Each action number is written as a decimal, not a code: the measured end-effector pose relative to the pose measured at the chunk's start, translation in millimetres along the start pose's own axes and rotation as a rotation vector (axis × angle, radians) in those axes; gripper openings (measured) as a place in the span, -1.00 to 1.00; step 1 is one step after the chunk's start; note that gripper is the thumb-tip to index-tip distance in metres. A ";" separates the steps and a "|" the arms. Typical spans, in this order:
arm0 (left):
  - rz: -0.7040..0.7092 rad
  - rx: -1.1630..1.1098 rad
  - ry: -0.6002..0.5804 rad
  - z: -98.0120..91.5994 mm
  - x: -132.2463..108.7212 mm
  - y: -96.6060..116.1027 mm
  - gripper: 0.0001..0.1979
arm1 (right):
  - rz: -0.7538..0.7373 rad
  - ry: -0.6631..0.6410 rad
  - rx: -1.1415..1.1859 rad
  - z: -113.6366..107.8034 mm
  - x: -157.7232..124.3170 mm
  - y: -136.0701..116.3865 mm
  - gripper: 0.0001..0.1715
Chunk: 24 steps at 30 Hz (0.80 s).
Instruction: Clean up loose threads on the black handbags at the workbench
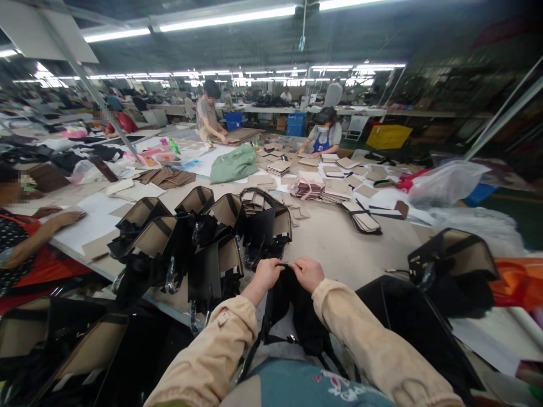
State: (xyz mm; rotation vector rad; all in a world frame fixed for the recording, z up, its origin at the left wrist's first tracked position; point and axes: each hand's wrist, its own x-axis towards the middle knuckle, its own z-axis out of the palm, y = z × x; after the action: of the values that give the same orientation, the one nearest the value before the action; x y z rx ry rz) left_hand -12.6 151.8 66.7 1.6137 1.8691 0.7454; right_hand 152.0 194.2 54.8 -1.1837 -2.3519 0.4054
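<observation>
Nearest, below the fingers, a teal garment [318, 387] and two beige sleeves [216, 339] frame the black fabric piece [309, 319]. It hangs from the fingertips back toward the wearer, its long axis running from the pinched far end down to the lap; a narrow strap [292, 339] with a small metal fitting crosses below the fingers. The lower end is lost among dark straps and behind the right sleeve, and its folds merge black on black, so its full outline is hard to make out.

The left hand [266, 276] and right hand [309, 274] both pinch the top edge between thumb and fingers, tips close together; the curled fingers hide the edge itself.

Left of the fingers stand black bags [216, 271], overlapping one another. Right of them lies a dark panel [407, 316], partly covered by the right sleeve, then another black bag [453, 277].

Beyond the fingers come bare tabletop [326, 249], stacked beige pieces [307, 187], a green cloth [235, 164] and a co-worker in a blue apron [323, 140]. The far hall is blurred.
</observation>
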 end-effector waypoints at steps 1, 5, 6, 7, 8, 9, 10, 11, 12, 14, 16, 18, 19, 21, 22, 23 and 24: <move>-0.006 -0.015 0.008 -0.1 -0.5 -1.0 -0.81 | 0.001 0.005 -0.004 -1.0 -0.2 -1.2 -0.56; -0.007 -0.083 0.031 0.1 -4.8 -5.1 -0.77 | 0.026 0.014 0.040 -3.8 -0.7 -6.2 -0.59; 0.003 -0.106 0.041 0.2 -5.9 -5.7 -0.75 | 0.042 0.014 0.070 -3.9 -0.7 -7.2 -0.59; 0.013 -0.129 0.053 0.4 -6.8 -6.0 -0.76 | 0.058 0.015 0.101 -3.7 -0.6 -8.1 -0.60; 0.023 -0.148 0.067 0.4 -7.4 -6.1 -0.77 | 0.074 0.016 0.129 -3.0 -0.5 -8.8 -0.60; 0.030 -0.162 0.080 0.2 -7.6 -5.8 -0.79 | 0.087 0.019 0.152 -1.8 -0.4 -9.1 -0.59; 0.035 -0.168 0.090 -0.1 -7.7 -5.3 -0.80 | 0.101 0.023 0.171 -0.3 -0.4 -9.2 -0.59; 0.038 -0.168 0.094 -0.7 -7.5 -4.7 -0.81 | 0.116 0.027 0.189 1.6 -0.6 -8.7 -0.58; 0.040 -0.162 0.093 -1.3 -7.3 -3.9 -0.81 | 0.138 0.031 0.212 3.7 -0.8 -7.8 -0.58; 0.046 -0.160 0.096 -2.2 -7.0 -2.5 -0.83 | 0.203 0.048 0.269 7.9 -1.8 -4.4 -0.56; 0.044 -0.166 0.105 -1.4 -6.9 -1.9 -0.83 | 0.289 0.076 0.331 10.2 -3.3 0.5 -0.48; 0.030 -0.182 0.121 1.7 -6.7 -2.8 -0.84 | 0.365 0.106 0.384 9.0 -5.2 4.9 -0.36; 0.021 -0.194 0.129 4.0 -6.3 -3.8 -0.85 | 0.389 0.114 0.403 7.0 -6.1 6.1 -0.32; -0.005 -0.226 0.145 9.1 -5.6 -6.6 -0.85 | 0.401 0.109 0.421 1.6 -7.8 5.4 -0.35; -0.020 -0.244 0.151 11.5 -5.3 -8.1 -0.84 | 0.394 0.098 0.420 -1.0 -8.5 3.5 -0.40; -0.035 -0.262 0.155 13.6 -5.2 -9.4 -0.82 | 0.384 0.084 0.414 -3.1 -9.0 0.7 -0.46; -0.050 -0.279 0.156 15.1 -5.3 -10.6 -0.80 | 0.372 0.067 0.402 -4.4 -9.3 -2.5 -0.52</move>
State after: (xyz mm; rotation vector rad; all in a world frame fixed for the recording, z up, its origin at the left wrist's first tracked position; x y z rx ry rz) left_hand -8.2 146.1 48.9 1.3623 1.8093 1.0849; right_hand 157.5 185.4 57.0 -1.3996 -1.8678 0.9002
